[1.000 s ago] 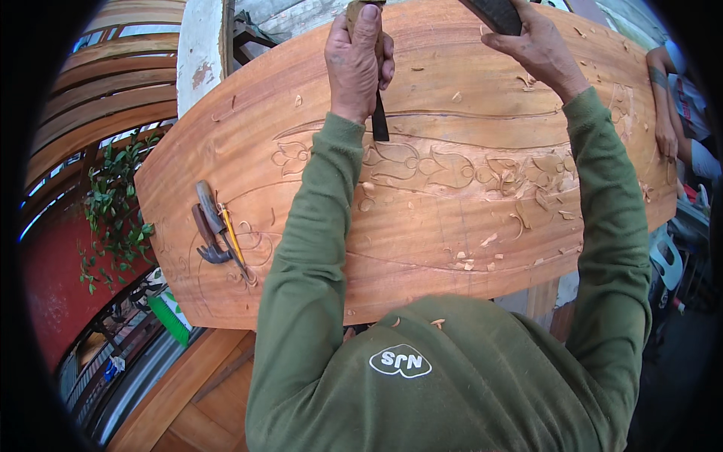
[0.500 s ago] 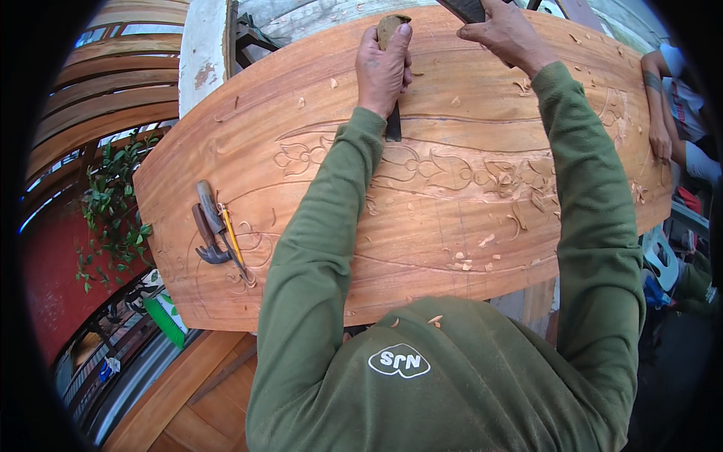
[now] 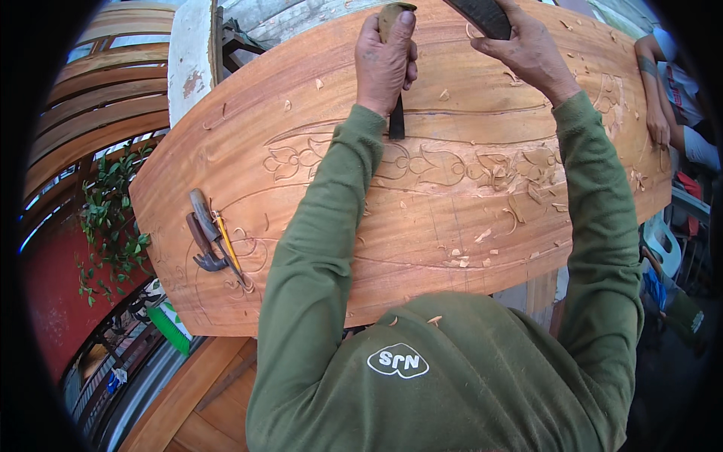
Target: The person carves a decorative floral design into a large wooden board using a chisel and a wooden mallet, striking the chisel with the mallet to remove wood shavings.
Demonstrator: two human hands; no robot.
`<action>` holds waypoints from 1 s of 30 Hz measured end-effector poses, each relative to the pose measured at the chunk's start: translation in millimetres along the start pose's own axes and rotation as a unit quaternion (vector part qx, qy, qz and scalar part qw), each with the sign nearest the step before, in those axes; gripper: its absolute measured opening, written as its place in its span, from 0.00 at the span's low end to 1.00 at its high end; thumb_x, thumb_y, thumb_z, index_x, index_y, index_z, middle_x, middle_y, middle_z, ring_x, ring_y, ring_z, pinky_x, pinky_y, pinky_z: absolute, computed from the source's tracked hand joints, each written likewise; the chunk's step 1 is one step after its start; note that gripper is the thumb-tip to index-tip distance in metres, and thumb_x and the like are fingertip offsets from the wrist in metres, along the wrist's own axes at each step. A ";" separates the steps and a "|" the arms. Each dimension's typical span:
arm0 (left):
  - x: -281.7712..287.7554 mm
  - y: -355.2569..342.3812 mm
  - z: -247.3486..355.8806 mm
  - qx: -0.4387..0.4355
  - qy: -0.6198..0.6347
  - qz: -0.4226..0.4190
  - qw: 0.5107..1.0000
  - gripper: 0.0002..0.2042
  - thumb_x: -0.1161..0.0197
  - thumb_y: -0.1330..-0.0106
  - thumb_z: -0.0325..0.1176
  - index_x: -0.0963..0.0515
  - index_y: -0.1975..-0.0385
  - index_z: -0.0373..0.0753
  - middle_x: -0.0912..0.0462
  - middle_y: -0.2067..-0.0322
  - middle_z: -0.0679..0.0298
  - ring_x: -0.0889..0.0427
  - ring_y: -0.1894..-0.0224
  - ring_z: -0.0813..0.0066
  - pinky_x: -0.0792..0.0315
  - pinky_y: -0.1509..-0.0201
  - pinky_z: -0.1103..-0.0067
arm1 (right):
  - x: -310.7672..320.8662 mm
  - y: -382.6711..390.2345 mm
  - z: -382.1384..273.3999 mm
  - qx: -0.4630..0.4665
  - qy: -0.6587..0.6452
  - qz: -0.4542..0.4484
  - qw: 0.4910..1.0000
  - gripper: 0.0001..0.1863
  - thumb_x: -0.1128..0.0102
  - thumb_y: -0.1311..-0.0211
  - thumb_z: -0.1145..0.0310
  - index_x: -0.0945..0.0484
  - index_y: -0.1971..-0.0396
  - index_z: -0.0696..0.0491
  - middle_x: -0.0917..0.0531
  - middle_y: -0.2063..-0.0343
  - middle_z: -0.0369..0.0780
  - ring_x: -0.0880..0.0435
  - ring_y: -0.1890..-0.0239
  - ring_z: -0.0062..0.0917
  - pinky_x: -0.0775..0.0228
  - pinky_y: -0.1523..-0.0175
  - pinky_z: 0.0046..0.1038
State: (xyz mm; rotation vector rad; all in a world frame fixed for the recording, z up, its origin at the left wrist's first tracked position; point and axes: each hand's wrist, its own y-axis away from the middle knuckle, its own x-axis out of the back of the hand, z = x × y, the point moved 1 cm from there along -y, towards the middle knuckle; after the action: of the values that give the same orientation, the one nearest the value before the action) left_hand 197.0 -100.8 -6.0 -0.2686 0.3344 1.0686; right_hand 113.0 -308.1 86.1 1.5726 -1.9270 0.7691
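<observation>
My left hand point(image 3: 385, 64) grips the wooden handle point(image 3: 393, 19) of an upright chisel, its dark flat blade point(image 3: 396, 119) at the carved floral band on a wooden panel point(image 3: 452, 215). Up and to the right, my right hand point(image 3: 531, 56) is closed on a dark mallet block point(image 3: 482, 15), held apart from the chisel. On the panel's left side lie a claw hammer point(image 3: 205, 247), a grey-handled tool point(image 3: 202, 211) and a yellow pencil point(image 3: 228, 245). Curled shavings point(image 3: 520, 207) are scattered over the panel.
A co-worker's arm point(image 3: 652, 83) rests at the panel's right end. Left are wooden slats point(image 3: 105, 98), a leafy plant point(image 3: 113, 218), a red wall point(image 3: 56, 301) and a green brush point(image 3: 172, 330). A white beam point(image 3: 188, 68) stands behind. A pale plastic chair point(image 3: 663, 248) is at lower right.
My left hand and the chisel have shifted to the right. My right hand with the mallet dipped leftward half a second ago and is now a little back to the right.
</observation>
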 end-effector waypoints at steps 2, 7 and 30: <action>-3.5 -1.8 -9.8 0.003 -0.045 0.010 0.999 0.20 0.30 0.23 0.54 0.26 0.56 0.42 0.22 0.79 0.69 0.24 0.87 0.85 0.35 0.89 0.85 | 5.8 -3.8 2.4 0.051 -0.046 0.040 0.997 0.45 0.27 0.41 0.75 0.33 0.21 0.51 0.14 0.42 0.46 0.15 0.41 0.32 0.23 0.34 0.33; -7.2 -2.0 -15.8 0.011 -0.047 0.007 0.999 0.20 0.29 0.24 0.53 0.26 0.57 0.41 0.22 0.80 0.69 0.25 0.86 0.85 0.35 0.87 0.85 | 10.8 -11.9 21.3 -0.072 -0.127 0.083 0.986 0.43 0.28 0.41 0.76 0.32 0.23 0.53 0.13 0.49 0.44 0.14 0.47 0.30 0.21 0.41 0.32; -19.0 11.6 8.6 0.077 -0.056 -0.112 0.989 0.20 0.35 0.20 0.55 0.23 0.47 0.44 0.21 0.78 0.70 0.26 0.87 0.87 0.38 0.88 0.87 | 25.2 43.7 25.8 -0.068 0.032 0.013 0.997 0.42 0.23 0.45 0.71 0.26 0.27 0.54 0.11 0.44 0.45 0.13 0.44 0.29 0.22 0.38 0.34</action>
State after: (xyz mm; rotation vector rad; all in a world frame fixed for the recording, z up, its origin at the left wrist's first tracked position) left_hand 179.5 -107.6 8.8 -0.1044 0.2764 0.8280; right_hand 64.3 -336.7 81.8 1.4272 -1.9140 0.6753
